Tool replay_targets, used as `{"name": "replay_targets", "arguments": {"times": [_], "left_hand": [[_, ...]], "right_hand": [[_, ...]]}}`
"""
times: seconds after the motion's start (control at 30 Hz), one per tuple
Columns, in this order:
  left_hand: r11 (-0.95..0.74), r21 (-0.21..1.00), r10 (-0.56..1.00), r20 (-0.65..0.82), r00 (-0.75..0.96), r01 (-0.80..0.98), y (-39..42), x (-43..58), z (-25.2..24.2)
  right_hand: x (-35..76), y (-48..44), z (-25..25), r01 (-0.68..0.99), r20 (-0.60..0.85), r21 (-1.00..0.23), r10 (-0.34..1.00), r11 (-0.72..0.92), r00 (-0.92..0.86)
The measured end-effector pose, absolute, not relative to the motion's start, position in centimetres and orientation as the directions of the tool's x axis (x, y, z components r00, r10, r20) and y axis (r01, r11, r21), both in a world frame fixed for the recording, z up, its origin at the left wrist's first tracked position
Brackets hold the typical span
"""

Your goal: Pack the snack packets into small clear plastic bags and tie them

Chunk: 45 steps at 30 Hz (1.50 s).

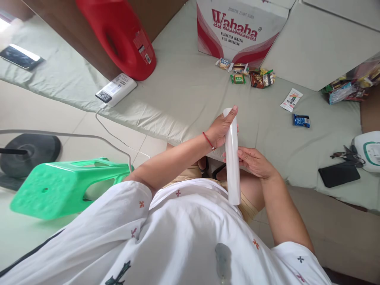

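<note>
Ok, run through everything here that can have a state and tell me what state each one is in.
white roll: held roughly upright in both hands.
left hand: closed round the roll's top.
right hand: fingers on the roll's middle.
green stool: tipped on its side.
red jug: leaning, tilted.
power bank: cable plugged in.
Wahaha box: standing upright.
black phone: screen dark.

Bright soft daylight is coming from upper left, blowing out the flat dark phone [20, 57]. Sheen is running along the white cling-film roll [232, 158]. Shadows are falling faint. Wide-angle lens is bending edges.
</note>
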State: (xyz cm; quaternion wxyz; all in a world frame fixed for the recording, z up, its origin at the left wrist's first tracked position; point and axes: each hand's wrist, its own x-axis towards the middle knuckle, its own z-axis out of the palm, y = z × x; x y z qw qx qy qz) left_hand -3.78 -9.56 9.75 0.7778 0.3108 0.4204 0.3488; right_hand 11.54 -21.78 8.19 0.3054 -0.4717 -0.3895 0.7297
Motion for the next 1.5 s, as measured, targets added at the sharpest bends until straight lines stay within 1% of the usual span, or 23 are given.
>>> {"name": "replay_targets", "arguments": {"times": [0.07,0.17,0.23,0.33,0.43,0.5,0.57,0.6,0.67,0.73,0.77,0.83,0.93,1.0,1.07,1.13,1.17,1.23,1.3,1.33,1.37,1.43,1.5], "left_hand": [[0.54,0.79,0.825,-0.428,0.37,-0.29,-9.3,-3.8,9.7],[0.506,0.819,0.842,-0.403,0.358,-0.269,-9.2,-3.8,9.9],[0.493,0.833,0.842,-0.384,0.379,-0.251,-9.2,-3.8,10.1],[0.488,0.834,0.835,-0.36,0.416,-0.257,-9.5,-3.9,10.2],[0.534,0.799,0.811,-0.39,0.435,-0.278,-9.6,-3.8,10.0],[0.563,0.772,0.805,-0.43,0.409,-0.295,-9.5,-3.8,9.9],[0.557,0.766,0.821,-0.452,0.348,-0.321,-9.3,-3.6,9.8],[0.542,0.771,0.836,-0.452,0.312,-0.334,-9.2,-3.5,9.8],[0.511,0.785,0.858,-0.442,0.262,-0.348,-9.1,-3.4,9.8],[0.501,0.79,0.864,-0.435,0.252,-0.353,-9.2,-3.3,9.8],[0.503,0.789,0.863,-0.434,0.258,-0.354,-9.3,-3.3,9.9],[0.516,0.781,0.854,-0.433,0.289,-0.352,-9.5,-3.4,9.9],[0.548,0.76,0.831,-0.446,0.333,-0.349,-9.7,-3.5,9.7],[0.566,0.742,0.82,-0.462,0.339,-0.358,-9.5,-3.6,9.5],[0.57,0.729,0.82,-0.474,0.321,-0.379,-9.1,-3.6,9.3],[0.555,0.726,0.832,-0.476,0.285,-0.407,-8.8,-3.5,9.2],[0.54,0.731,0.842,-0.472,0.262,-0.417,-8.6,-3.5,9.1],[0.503,0.755,0.864,-0.453,0.22,-0.42,-8.5,-3.3,9.0],[0.479,0.78,0.878,-0.435,0.2,-0.404,-8.6,-3.1,9.0],[0.476,0.787,0.88,-0.432,0.2,-0.394,-8.7,-3.0,9.0],[0.478,0.79,0.878,-0.431,0.206,-0.385,-8.9,-2.9,9.1],[0.489,0.794,0.872,-0.433,0.229,-0.361,-9.1,-2.8,9.1],[0.508,0.797,0.859,-0.444,0.255,-0.327,-9.3,-2.8,9.1]], "right_hand": [[11.0,-21.7,8.3,-0.022,-0.465,-0.87,0.834,-0.492,-0.297],[9.9,-21.5,8.7,0.218,-0.48,-0.869,0.866,-0.445,-0.143],[9.7,-21.4,9.0,0.296,-0.473,-0.857,0.872,-0.422,-0.124],[10.2,-21.7,9.2,0.2,-0.473,-0.878,0.852,-0.435,-0.225],[11.1,-22.2,9.1,0.063,-0.483,-0.869,0.816,-0.49,-0.319],[11.1,-22.6,8.9,-0.003,-0.483,-0.861,0.819,-0.509,-0.31],[10.6,-22.9,8.6,-0.005,-0.47,-0.876,0.855,-0.482,-0.221],[10.1,-22.9,8.5,0.041,-0.455,-0.89,0.877,-0.454,-0.155],[9.0,-22.9,8.3,0.225,-0.419,-0.885,0.908,-0.406,-0.007],[8.2,-22.8,8.3,0.41,-0.389,-0.825,0.917,-0.388,0.086],[8.1,-22.8,8.3,0.447,-0.39,-0.806,0.916,-0.387,0.091],[8.4,-22.8,8.3,0.375,-0.426,-0.84,0.905,-0.393,-0.005],[10.0,-22.9,8.1,0.112,-0.462,-0.887,0.862,-0.448,-0.209],[11.0,-23.2,8.0,0.02,-0.478,-0.872,0.84,-0.489,-0.256],[11.3,-23.3,7.9,-0.02,-0.493,-0.859,0.838,-0.511,-0.234],[10.9,-23.5,8.0,-0.012,-0.502,-0.859,0.846,-0.512,-0.181],[10.4,-23.5,8.1,0.036,-0.5,-0.865,0.855,-0.5,-0.141],[9.1,-23.4,8.5,0.242,-0.486,-0.851,0.873,-0.466,-0.03],[8.0,-23.3,8.8,0.485,-0.445,-0.762,0.891,-0.429,0.088],[7.7,-23.3,8.9,0.561,-0.427,-0.719,0.897,-0.411,0.11],[7.7,-23.3,8.9,0.587,-0.42,-0.708,0.902,-0.393,0.096],[8.3,-23.4,8.7,0.497,-0.431,-0.787,0.902,-0.366,-0.017],[9.5,-23.7,8.4,0.3,-0.448,-0.87,0.88,-0.391,-0.154]]}}
